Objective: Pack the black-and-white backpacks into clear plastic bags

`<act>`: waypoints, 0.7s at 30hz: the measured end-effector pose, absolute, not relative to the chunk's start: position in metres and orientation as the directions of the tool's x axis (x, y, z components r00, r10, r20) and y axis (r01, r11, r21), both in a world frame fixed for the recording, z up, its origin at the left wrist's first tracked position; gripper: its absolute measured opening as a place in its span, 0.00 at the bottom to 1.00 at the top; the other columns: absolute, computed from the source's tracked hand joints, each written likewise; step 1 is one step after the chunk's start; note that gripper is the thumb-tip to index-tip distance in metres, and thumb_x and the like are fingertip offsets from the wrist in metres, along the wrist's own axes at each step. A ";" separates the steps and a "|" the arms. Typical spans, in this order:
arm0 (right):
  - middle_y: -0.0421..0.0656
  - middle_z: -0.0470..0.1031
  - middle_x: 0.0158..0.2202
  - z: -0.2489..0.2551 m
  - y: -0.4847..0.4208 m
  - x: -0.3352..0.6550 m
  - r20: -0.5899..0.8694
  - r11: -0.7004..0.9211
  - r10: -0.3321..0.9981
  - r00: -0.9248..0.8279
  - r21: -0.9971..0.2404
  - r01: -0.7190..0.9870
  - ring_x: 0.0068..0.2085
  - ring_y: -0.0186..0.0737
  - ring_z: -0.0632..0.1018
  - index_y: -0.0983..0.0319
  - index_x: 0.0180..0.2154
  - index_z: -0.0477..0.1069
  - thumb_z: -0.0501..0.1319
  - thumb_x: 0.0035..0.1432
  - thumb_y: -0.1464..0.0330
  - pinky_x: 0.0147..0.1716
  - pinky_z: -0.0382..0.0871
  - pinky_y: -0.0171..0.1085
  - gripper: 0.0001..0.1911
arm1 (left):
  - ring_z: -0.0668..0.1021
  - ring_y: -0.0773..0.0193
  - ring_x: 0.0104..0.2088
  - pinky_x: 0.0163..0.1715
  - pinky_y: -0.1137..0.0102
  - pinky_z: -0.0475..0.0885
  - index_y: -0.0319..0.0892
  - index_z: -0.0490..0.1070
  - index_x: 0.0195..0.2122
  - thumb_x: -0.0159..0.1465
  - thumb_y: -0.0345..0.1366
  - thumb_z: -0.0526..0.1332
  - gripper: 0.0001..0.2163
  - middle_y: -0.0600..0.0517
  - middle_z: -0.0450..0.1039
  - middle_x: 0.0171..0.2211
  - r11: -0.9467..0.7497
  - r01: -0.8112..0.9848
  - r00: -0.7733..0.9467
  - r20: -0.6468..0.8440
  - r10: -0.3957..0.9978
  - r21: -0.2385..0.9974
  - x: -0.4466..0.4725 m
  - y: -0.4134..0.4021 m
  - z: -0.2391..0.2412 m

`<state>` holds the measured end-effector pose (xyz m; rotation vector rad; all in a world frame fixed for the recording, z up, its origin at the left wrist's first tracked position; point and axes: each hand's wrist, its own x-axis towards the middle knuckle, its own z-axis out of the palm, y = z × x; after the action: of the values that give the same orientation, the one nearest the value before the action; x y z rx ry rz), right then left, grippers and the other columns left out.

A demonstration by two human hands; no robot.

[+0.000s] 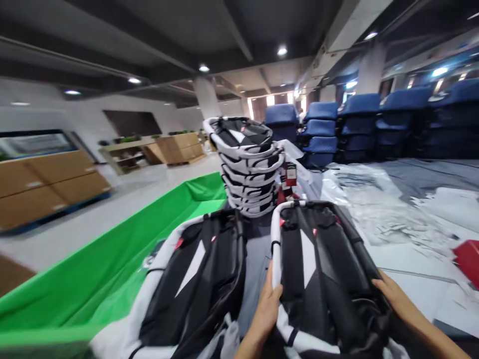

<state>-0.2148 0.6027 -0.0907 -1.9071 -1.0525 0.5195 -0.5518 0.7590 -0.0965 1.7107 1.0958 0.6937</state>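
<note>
An oval black-and-white padded piece (309,259) with a rolled white and black rim lies in front of me; its exact kind I cannot tell. My left hand (268,303) grips its left rim, thumb on the inner side. On its right rim my right hand (392,294) has its thumb over the edge, with the other fingers hidden below. To the left rests a second similar padded piece (209,264), touched by neither hand. Beyond them stands a tall stack of the same pieces (247,169), with red and white tags (291,173) hanging at its right side.
A green fabric bin (123,249) runs along the left. White sheets and clear plastic bags (396,209) cover the table at right, with a red item (467,262) near the edge. Behind are stacked blue cushioned items (320,127); cardboard boxes (48,179) stand far left.
</note>
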 end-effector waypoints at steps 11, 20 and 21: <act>0.45 0.79 0.31 0.014 0.741 -0.108 0.047 -0.204 0.963 0.266 -0.518 0.831 0.35 0.44 0.79 0.59 0.30 0.72 0.50 0.66 0.51 0.35 0.71 0.38 0.23 | 0.48 0.46 0.74 0.71 0.44 0.46 0.46 0.56 0.71 0.72 0.50 0.53 0.28 0.44 0.48 0.73 -0.792 0.447 0.843 0.099 0.528 0.417 -0.383 0.833 -0.006; 0.46 0.76 0.49 -0.052 0.926 -0.006 0.045 -0.458 0.861 0.507 -0.366 0.810 0.50 0.43 0.77 0.62 0.48 0.74 0.62 0.67 0.58 0.53 0.71 0.48 0.15 | 0.45 0.40 0.73 0.69 0.35 0.44 0.64 0.42 0.72 0.67 0.59 0.58 0.37 0.53 0.37 0.75 -0.827 0.411 0.865 0.123 0.486 0.383 -0.378 0.860 -0.085; 0.46 0.76 0.50 -0.061 0.938 0.006 0.054 -0.487 0.840 0.540 -0.365 0.794 0.50 0.43 0.77 0.62 0.49 0.73 0.62 0.68 0.59 0.53 0.71 0.48 0.15 | 0.45 0.40 0.73 0.68 0.35 0.44 0.64 0.41 0.72 0.66 0.59 0.58 0.38 0.53 0.36 0.75 -0.828 0.411 0.865 0.124 0.487 0.382 -0.379 0.861 -0.086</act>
<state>0.0063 0.9382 -0.0614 -2.4352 -1.3454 0.1866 -0.3788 0.8607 -0.0858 2.6925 0.6702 0.3073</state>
